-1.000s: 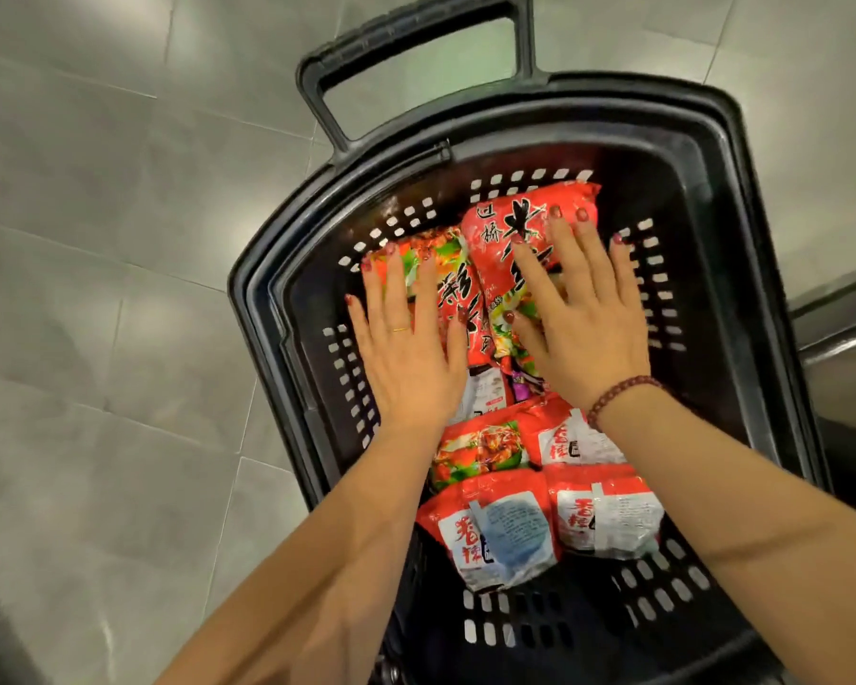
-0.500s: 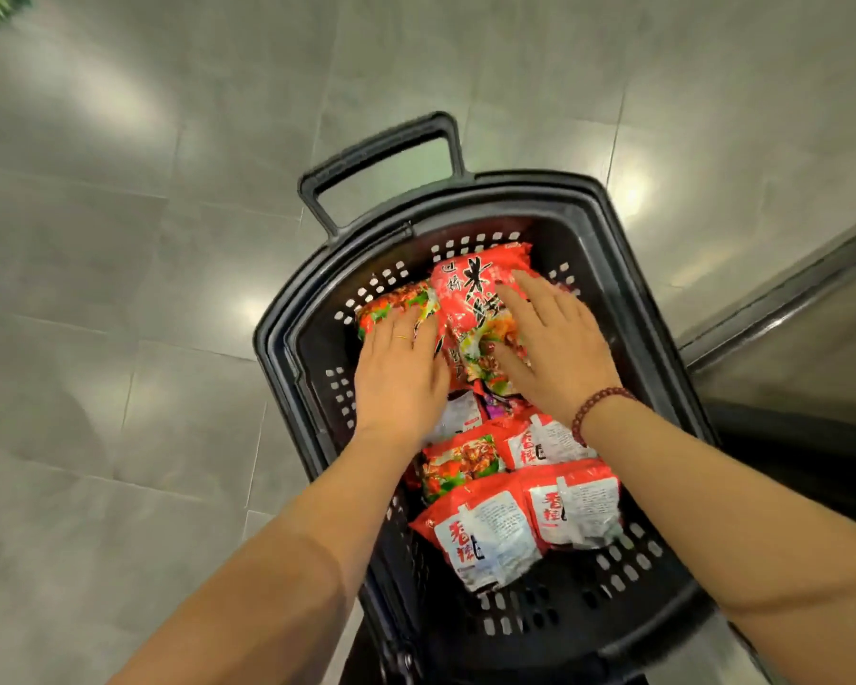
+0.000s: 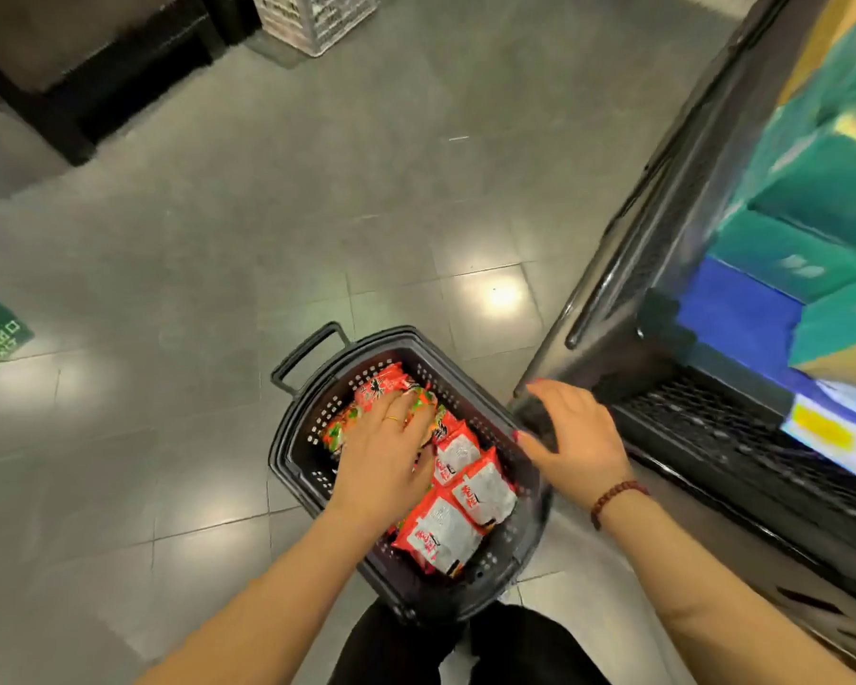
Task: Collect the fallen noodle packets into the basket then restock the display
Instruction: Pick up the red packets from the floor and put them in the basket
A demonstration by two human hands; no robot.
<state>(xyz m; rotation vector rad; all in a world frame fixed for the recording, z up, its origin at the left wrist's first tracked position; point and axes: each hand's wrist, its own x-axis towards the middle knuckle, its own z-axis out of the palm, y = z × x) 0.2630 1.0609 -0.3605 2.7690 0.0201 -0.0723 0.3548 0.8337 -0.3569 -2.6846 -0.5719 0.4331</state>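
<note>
Red noodle packets (image 3: 441,531) filled the basket (image 3: 279,452) low in the frame, left hand (image 3: 384,457) still flat on them, right hand (image 3: 574,437) lifted off, fingers wide and empty, so restocking looked next.

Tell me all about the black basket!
The basket is black plastic with rows of little holes in its walls and a loop handle at the far end. It stands on the grey tiled floor, holding red noodle packets. The left hand rests on the packets inside; the right hand hovers over its right rim.

Open floor (image 3: 169,487) left of basket (image 3: 313,421), display cabinet (image 3: 663,229) crowding its right rim, packets (image 3: 446,531) filling inside
</note>
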